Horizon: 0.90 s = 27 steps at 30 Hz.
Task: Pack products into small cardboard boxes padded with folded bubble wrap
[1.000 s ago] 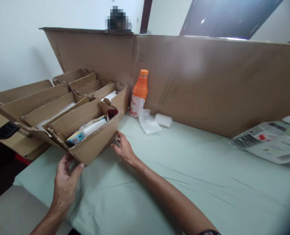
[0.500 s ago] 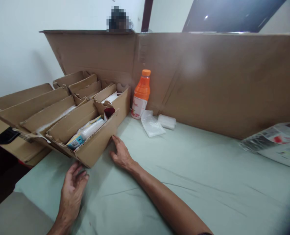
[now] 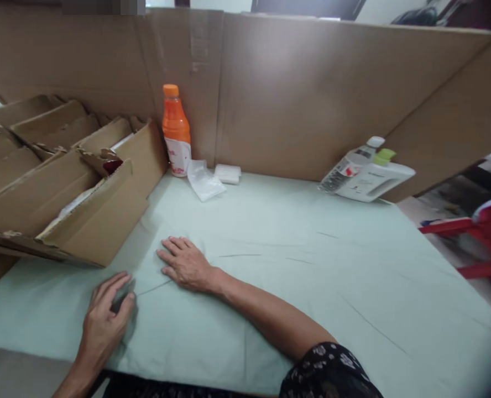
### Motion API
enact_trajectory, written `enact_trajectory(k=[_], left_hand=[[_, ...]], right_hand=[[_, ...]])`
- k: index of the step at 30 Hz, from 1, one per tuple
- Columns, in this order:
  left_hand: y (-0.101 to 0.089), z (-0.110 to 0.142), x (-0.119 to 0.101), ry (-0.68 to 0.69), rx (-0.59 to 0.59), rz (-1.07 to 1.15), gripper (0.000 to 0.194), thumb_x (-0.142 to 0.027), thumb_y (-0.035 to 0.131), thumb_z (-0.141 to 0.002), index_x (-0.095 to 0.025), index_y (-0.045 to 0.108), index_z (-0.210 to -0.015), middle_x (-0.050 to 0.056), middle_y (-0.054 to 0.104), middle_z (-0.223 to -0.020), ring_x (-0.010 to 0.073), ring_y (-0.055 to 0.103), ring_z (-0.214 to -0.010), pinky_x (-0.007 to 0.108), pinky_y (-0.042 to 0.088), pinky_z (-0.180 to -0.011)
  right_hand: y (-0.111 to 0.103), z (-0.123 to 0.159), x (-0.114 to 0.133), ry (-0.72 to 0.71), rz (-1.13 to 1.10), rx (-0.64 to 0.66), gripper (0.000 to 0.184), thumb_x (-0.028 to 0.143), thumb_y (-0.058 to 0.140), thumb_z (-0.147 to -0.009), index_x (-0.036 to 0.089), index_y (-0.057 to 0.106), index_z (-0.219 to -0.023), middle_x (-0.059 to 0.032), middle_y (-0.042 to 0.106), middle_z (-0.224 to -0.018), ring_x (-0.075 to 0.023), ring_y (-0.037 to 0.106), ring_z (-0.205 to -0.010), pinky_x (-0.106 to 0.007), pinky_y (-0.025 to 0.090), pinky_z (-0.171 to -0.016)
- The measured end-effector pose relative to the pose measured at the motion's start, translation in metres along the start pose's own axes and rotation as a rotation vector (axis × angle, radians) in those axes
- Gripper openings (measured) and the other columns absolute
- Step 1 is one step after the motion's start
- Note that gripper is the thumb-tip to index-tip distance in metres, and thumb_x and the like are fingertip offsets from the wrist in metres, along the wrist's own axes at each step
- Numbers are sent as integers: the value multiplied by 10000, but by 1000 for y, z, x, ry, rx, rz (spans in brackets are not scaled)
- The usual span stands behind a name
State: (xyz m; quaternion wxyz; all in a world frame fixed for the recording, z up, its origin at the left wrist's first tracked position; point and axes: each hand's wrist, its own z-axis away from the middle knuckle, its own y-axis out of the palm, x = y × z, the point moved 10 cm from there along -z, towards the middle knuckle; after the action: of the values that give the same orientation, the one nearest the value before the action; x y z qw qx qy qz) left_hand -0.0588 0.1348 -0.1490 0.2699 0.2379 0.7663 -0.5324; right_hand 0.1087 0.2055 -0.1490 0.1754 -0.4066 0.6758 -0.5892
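Observation:
My right hand (image 3: 187,265) rests palm down on the pale green cloth (image 3: 270,309), fingers apart and holding nothing. To its left, my left hand (image 3: 106,312) is over the cloth with thumb and fingers parted and nothing between them. Just beyond both hands stands a cardboard box with dividers (image 3: 108,221), apart from my fingers. Its front compartment holds a plastic-wrapped packet (image 3: 75,204) and something dark red (image 3: 113,166), both partly hidden by the front wall.
An orange bottle (image 3: 177,130) stands at the back beside a clear plastic wrap (image 3: 206,182) and a small white pack (image 3: 228,173). Farther right are a clear bottle (image 3: 345,168) and a white jug (image 3: 374,182). Cardboard panels (image 3: 312,94) wall the back. A red chair (image 3: 486,237) stands off the right edge.
Both hands have come away from the divided box; my right hand has moved down onto the cloth. The view has turned right and downward, bringing the red chair into sight.

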Motion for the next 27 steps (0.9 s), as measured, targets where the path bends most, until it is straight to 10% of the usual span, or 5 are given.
enact_trajectory(k=[7, 27], left_hand=[[0, -3, -12, 107, -25, -45, 303, -366, 537, -842, -204, 711, -1031, 125, 702, -1136, 316, 600, -1099, 443, 525, -906], [-6, -1, 1, -44, -75, 84, 312, -376, 524, -815, -193, 728, -964, 107, 720, -1051, 274, 637, -1066, 351, 546, -801]], right_hand=[[-22, 39, -23, 219, -3, -12, 460, 414, 520, -1005, 189, 528, -1406, -147, 466, -1530, -292, 371, -1432, -476, 305, -1160], [-28, 34, -21, 228, -14, 11, 429, 375, 565, -981, 182, 571, -1365, -144, 492, -1508, -287, 396, -1404, -446, 313, -1141]])
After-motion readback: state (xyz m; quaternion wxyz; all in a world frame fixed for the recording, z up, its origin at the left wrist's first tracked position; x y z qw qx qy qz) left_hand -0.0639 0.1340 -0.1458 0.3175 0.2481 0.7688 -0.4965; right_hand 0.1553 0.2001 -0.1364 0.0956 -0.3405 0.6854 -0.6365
